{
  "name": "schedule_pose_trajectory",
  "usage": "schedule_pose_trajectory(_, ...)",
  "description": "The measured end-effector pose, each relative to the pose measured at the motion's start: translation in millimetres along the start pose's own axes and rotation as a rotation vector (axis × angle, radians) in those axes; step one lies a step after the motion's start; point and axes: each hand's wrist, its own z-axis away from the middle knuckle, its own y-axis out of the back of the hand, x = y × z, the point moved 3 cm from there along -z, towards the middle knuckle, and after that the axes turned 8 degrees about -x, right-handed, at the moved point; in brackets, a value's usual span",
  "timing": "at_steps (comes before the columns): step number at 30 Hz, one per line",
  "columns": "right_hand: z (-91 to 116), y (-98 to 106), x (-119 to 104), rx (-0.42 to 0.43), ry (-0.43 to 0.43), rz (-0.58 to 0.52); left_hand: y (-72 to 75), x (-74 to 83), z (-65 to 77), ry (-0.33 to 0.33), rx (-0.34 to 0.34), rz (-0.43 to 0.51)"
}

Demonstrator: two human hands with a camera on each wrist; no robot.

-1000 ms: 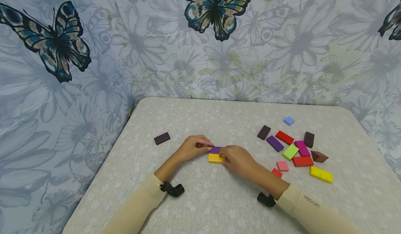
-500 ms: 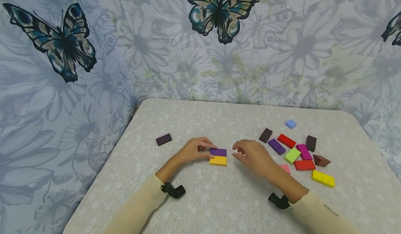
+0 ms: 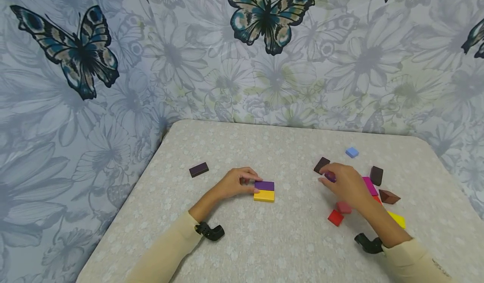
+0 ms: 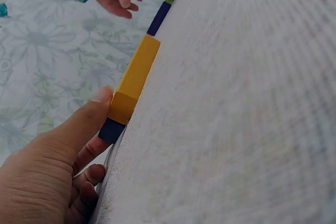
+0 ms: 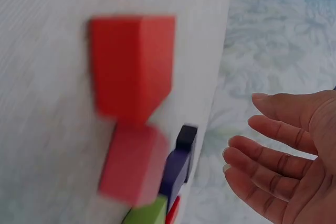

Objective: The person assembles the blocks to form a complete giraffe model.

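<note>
Side by side on the table lie a purple block [image 3: 264, 186] and a yellow block [image 3: 264, 196], long edges together. My left hand [image 3: 234, 183] pinches their left end; in the left wrist view its thumb rests on the yellow block [image 4: 137, 72] and a finger lies behind the purple one. Off to the right, my right hand [image 3: 349, 186] hovers over the loose blocks, fingers apart around a second purple block [image 3: 330, 176], which it partly hides. In the right wrist view the right hand [image 5: 283, 156] holds nothing, its fingers spread and slightly bent.
Near the right hand lie a dark brown block [image 3: 322, 165], a pink block [image 3: 343, 207], a red block [image 3: 335, 218], a magenta block [image 3: 370, 186] and a brown triangular block [image 3: 389, 197]. A light blue block [image 3: 352, 152] sits farther back. Another dark block [image 3: 198, 170] lies at left.
My right hand has let go of the purple and yellow pair and moved right, over the loose blocks. The left hand stays at the pair, its thumb now nearer the yellow block.
</note>
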Motion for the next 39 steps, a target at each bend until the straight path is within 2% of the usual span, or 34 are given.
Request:
schedule_pose_trajectory(4,5,1,22,0.004,-0.041,0.016,0.0,0.5,0.0,0.014,-0.002,0.004)
schedule_pose_trajectory(9,10,-2,40,-0.042,-0.142,0.072,0.4,1.5,-0.4,0.012,-0.006,-0.001)
schedule_pose_trajectory(12,11,-5,45,-0.077,-0.173,0.100,0.6,1.1,-0.2,0.009,-0.006,-0.003)
schedule_pose_trajectory(17,10,-7,44,-0.096,-0.167,0.120,0.7,-1.8,0.6,0.004,-0.001,0.007)
schedule_pose_trajectory(19,9,-6,43,-0.095,-0.162,0.126,1.3,2.4,1.6,-0.005,0.001,0.023)
schedule_pose_trajectory(25,12,-5,36,-0.078,-0.123,0.105,-0.6,1.6,1.3,-0.011,-0.006,0.020)
schedule_pose_trajectory(26,13,-4,33,-0.077,-0.112,0.102,-2.0,-3.6,0.6,-0.015,-0.006,0.019)
schedule_pose_trajectory(29,13,-4,22,-0.080,-0.072,0.102,-4.0,-5.1,0.6,-0.021,0.001,0.038)
schedule_pose_trajectory(39,7,-15,-18,-0.130,0.012,0.124,-0.7,-3.1,0.2,-0.010,-0.002,0.029)
